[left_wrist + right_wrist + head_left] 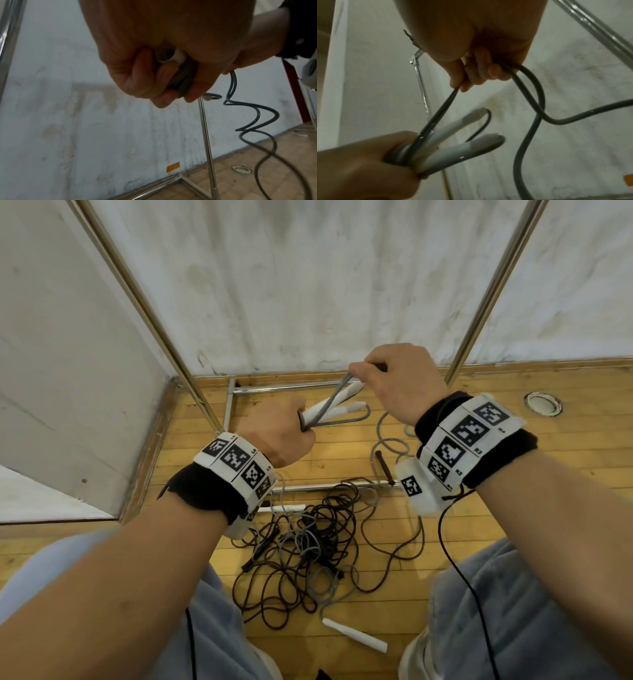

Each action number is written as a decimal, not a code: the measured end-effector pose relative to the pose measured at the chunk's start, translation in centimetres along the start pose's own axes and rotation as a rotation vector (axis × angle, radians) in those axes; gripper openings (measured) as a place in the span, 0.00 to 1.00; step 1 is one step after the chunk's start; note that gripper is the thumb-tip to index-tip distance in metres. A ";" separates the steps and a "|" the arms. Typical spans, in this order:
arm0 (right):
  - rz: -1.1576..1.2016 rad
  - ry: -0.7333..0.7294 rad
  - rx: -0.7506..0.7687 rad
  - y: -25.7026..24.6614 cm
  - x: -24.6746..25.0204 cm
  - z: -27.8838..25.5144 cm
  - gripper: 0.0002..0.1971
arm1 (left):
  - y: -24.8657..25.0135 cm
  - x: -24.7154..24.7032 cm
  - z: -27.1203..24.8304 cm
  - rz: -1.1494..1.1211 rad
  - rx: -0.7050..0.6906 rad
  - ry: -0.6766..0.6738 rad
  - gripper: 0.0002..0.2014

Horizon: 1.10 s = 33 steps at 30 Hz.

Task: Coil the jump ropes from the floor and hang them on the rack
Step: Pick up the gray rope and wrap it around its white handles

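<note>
The rope (329, 402) is grey, its handles (337, 398) white. Floor ropes (301, 549) are dark brown and grey. Wristbands (236, 465) carry black-and-white square codes. The floor (513, 474) is yellow wood, the rack (144, 302) silver.

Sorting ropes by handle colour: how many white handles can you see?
4. Two white handles in the left hand; one by the tangle; one nearest the person. The tangle may hide more.

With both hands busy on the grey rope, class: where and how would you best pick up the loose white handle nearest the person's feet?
Grip the white handle mid-shaft, coming from above with fingers across its width. It lies flat on the floor, clear of the tangled ropes.
</note>
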State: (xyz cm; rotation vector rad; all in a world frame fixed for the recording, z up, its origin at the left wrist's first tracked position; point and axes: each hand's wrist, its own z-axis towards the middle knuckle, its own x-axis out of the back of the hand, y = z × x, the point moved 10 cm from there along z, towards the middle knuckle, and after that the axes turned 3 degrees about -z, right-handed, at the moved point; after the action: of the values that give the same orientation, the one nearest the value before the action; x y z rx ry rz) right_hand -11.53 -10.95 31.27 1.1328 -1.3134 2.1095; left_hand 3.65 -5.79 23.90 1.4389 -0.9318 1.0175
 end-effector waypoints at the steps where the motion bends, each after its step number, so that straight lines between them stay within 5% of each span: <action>1: -0.009 0.021 -0.026 0.7 0.3 0.2 0.19 | 0.3 0.2 -0.2 -0.011 -0.020 -0.001 0.06; 10: 0.200 -0.070 -0.056 1.4 -0.3 1.0 0.19 | 3.8 -0.1 -2.0 -0.140 -0.228 -0.196 0.02; 14: 0.345 -0.174 -0.140 2.3 -1.1 1.0 0.19 | 4.7 1.4 -2.4 -0.234 -0.256 -0.144 0.11; 17: 0.460 -0.281 -0.201 2.5 -2.3 0.7 0.16 | 4.6 3.2 -2.5 -0.393 -0.233 -0.065 0.03; 19: 0.468 -0.341 -0.199 2.2 -3.4 0.3 0.12 | 4.3 4.3 -2.6 -0.487 -0.213 -0.005 0.11; 33: 0.493 -0.590 -0.252 -1.3 -10.2 -3.8 0.28 | 0.9 5.7 -2.1 -0.933 0.004 0.213 0.11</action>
State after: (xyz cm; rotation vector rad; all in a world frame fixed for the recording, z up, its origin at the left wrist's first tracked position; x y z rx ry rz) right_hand -6.30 -6.28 22.91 1.4977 -2.2558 1.8859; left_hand 4.43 -3.85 29.67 1.4875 -0.0434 0.4420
